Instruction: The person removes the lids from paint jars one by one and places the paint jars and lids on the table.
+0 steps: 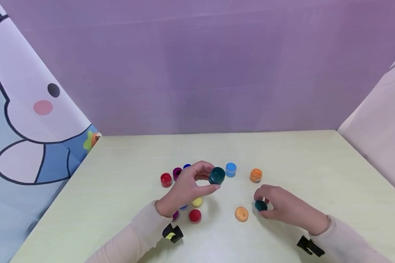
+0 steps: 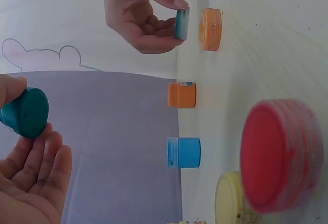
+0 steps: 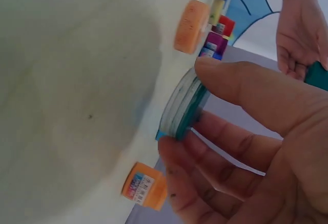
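My left hand holds a small dark green paint jar above the table between thumb and fingers. The jar's top faces the head camera with no lid on it. To the right and nearer the body, my right hand pinches a round green lid by its edge. Side-on in the right wrist view, the lid shows a pale ridged rim between thumb and fingertips. An orange lid lies on the table just left of that hand. Behind it stands an open orange paint jar.
A light blue jar stands beyond the green one. At left are a red jar and a purple jar, with a blue one partly hidden by my left hand. A red lid and a yellow lid lie nearer.
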`<state>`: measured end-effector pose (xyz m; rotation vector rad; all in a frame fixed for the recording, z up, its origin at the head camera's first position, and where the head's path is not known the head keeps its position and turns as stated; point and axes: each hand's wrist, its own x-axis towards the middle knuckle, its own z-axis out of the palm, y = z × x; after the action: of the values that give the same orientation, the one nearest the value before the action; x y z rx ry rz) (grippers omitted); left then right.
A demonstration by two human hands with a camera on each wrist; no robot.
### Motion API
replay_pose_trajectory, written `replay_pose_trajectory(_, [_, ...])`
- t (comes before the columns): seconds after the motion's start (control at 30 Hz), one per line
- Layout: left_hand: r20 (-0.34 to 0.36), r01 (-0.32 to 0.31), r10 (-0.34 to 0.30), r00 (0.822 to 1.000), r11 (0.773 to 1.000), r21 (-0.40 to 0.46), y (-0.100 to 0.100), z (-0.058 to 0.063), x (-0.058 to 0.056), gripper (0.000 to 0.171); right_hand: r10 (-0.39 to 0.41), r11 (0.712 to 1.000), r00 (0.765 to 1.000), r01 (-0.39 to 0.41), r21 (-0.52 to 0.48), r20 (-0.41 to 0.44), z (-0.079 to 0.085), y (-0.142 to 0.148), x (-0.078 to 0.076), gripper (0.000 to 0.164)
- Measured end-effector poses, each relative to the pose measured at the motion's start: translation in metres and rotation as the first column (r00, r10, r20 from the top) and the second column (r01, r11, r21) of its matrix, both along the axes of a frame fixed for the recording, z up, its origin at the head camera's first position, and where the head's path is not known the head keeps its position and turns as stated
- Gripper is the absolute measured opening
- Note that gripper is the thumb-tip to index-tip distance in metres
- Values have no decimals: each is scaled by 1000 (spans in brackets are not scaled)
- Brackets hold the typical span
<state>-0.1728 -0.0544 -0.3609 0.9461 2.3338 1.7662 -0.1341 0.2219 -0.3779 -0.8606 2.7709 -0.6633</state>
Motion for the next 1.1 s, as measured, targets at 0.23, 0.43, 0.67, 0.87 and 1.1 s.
replay_pose_trajectory(0.23, [-5,1,-1,1000,1000,4,1,0,1,34,-20,998,1000,20,51,15,-9,-3,4,22])
replay_pose_trajectory(0.43, [4,-4,4,1000,1000,-2,1,0,1,34,-31,997,999,30,69,11,-9,-3,7,25])
replay_pose_trajectory(0.67, [-5,-21,21,1000,1000,-1,2,-2,0,35,-73,997,980,79,25,-182,14,-6,3,32])
replay_pose_trajectory(0.87, [0,-49,49,999,998,-46,6,8,8,35,-103,966,922,4,-258,-372,37,-23,-2,20])
replay_pose_trajectory(1.1, [-26,-41,39,999,995,-88,11,16,16,33,-93,935,958,-10,-356,-271,53,-50,-3,22])
